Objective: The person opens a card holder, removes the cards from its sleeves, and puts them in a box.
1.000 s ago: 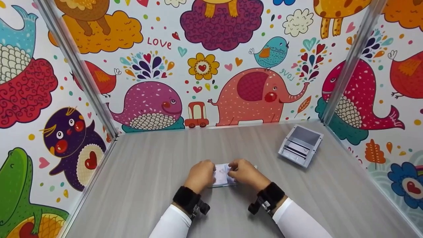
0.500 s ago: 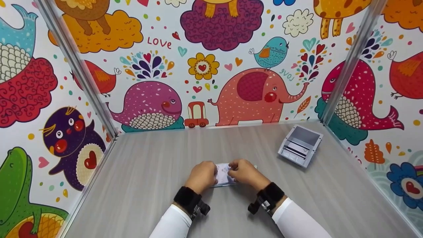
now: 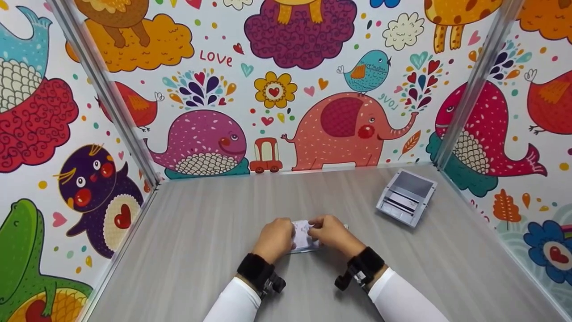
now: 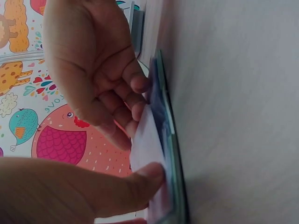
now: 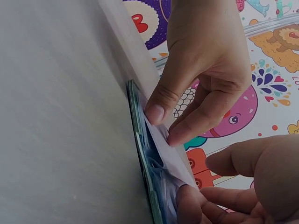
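In the head view a white sheet of paper with faint print lies over a thin, flat, teal-edged holder on the table, between both hands. My left hand pinches the sheet at its left side; in the left wrist view its thumb presses on the paper. My right hand has its fingers curled at the right end. The right wrist view shows a fingertip against the sheet's end, by the holder's bluish see-through plastic. That plastic bulges beneath the paper. The hands hide both ends of the holder.
A grey plastic box, with dark bars across its front part, stands at the back right of the wood-grain table. Walls with cartoon animals close off the back and sides, joined by metal posts.
The left hand has shifted slightly right with the paper. White paper now covers the bluish area that showed on the right a second ago. The right hand has stayed in place.
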Tool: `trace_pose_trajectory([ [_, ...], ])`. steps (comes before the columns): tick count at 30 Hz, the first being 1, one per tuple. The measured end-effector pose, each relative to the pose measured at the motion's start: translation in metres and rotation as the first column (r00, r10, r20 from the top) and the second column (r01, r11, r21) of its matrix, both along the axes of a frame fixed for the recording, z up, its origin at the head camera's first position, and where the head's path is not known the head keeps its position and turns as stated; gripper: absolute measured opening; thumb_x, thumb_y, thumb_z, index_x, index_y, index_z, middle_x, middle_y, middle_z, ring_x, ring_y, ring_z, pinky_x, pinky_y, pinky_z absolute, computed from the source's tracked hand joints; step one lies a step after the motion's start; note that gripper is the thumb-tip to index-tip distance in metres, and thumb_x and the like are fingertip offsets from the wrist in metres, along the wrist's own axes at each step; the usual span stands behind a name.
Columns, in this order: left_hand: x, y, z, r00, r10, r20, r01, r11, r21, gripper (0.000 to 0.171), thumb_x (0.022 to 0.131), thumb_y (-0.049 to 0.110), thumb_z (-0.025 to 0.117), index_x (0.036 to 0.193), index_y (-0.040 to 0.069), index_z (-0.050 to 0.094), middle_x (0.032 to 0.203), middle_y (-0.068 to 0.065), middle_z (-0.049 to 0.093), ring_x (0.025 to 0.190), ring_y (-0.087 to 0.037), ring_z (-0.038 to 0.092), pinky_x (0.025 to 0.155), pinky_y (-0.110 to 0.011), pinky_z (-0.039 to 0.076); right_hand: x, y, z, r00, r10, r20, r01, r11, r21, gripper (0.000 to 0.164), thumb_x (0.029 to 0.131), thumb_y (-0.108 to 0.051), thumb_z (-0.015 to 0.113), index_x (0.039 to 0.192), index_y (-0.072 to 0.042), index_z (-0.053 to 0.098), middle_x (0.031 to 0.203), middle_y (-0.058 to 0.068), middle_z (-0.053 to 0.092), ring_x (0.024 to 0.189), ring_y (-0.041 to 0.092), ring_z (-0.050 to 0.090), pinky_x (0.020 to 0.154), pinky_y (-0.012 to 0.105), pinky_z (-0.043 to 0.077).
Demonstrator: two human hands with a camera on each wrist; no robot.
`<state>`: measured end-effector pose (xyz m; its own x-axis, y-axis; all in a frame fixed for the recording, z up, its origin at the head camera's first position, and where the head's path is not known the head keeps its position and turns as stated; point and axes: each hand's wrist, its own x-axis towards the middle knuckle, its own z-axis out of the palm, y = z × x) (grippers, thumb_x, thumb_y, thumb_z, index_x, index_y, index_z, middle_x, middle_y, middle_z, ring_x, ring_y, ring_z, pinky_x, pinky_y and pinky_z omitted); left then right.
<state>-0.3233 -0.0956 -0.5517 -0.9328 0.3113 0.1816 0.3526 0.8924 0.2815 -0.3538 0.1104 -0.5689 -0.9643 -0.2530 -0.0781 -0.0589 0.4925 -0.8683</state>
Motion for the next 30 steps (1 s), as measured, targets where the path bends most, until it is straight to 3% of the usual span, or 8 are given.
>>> trace_pose_trajectory([
  [7, -0.0003, 0.0034, 0.0006, 1.0, 0.018, 0.004, -0.018, 1.0, -0.024, 0.026, 0.078, 0.01, 0.1, 0.08, 0.01, 0.074, 0.086, -0.008, 0.077, 0.08, -0.029, 0.074, 0.076, -0.047, 0.062, 0.0017, 0.0001, -0.0019, 0.998, -0.027, 0.048, 0.031, 0.994, -0.104, 0.047, 0.087, 0.0, 0.076, 0.132, 0.013, 0.075, 0.095, 0.01, 0.083, 0.07, 0.01, 0.07, 0.06, 0.022, 0.057],
  [16, 0.0002, 0.0065, 0.0009, 0.999, 0.034, 0.015, -0.034, 0.999, -0.012, 0.026, 0.077, 0.009, 0.101, 0.083, 0.009, 0.076, 0.088, -0.009, 0.077, 0.082, -0.029, 0.074, 0.077, -0.047, 0.063, 0.0007, 0.0011, -0.0031, 0.999, -0.033, 0.04, 0.036, 0.995, -0.089, 0.054, 0.084, 0.004, 0.079, 0.137, 0.011, 0.074, 0.087, 0.006, 0.078, 0.067, 0.009, 0.067, 0.059, 0.02, 0.054],
  [21, 0.0011, 0.0067, -0.0004, 1.0, 0.03, -0.01, -0.03, 0.999, -0.022, 0.026, 0.077, 0.007, 0.099, 0.084, 0.008, 0.075, 0.089, -0.009, 0.077, 0.084, -0.03, 0.075, 0.078, -0.048, 0.064, -0.0025, 0.0047, 0.0008, 0.998, -0.056, 0.026, 0.058, 0.991, -0.121, 0.053, 0.08, 0.005, 0.073, 0.133, 0.01, 0.077, 0.08, 0.002, 0.076, 0.062, 0.009, 0.063, 0.055, 0.021, 0.05],
  [25, 0.0017, 0.0063, -0.0021, 0.999, 0.022, -0.033, -0.023, 0.999, -0.03, 0.027, 0.077, 0.007, 0.099, 0.082, 0.009, 0.073, 0.089, -0.01, 0.076, 0.085, -0.03, 0.075, 0.078, -0.048, 0.064, -0.0016, 0.005, 0.0024, 0.999, -0.039, 0.017, 0.041, 0.991, -0.126, 0.045, 0.08, 0.003, 0.07, 0.123, 0.009, 0.081, 0.077, -0.002, 0.074, 0.06, 0.009, 0.061, 0.055, 0.021, 0.047],
  [30, 0.0019, 0.0058, -0.0024, 0.999, 0.017, -0.043, -0.018, 1.0, -0.026, 0.028, 0.077, 0.006, 0.099, 0.081, 0.008, 0.071, 0.089, -0.01, 0.076, 0.085, -0.031, 0.075, 0.078, -0.047, 0.063, 0.0018, 0.0005, 0.0015, 0.998, -0.005, 0.055, 0.012, 0.992, -0.129, 0.026, 0.091, -0.004, 0.073, 0.113, 0.006, 0.085, 0.083, -0.002, 0.074, 0.063, 0.009, 0.063, 0.058, 0.022, 0.054],
])
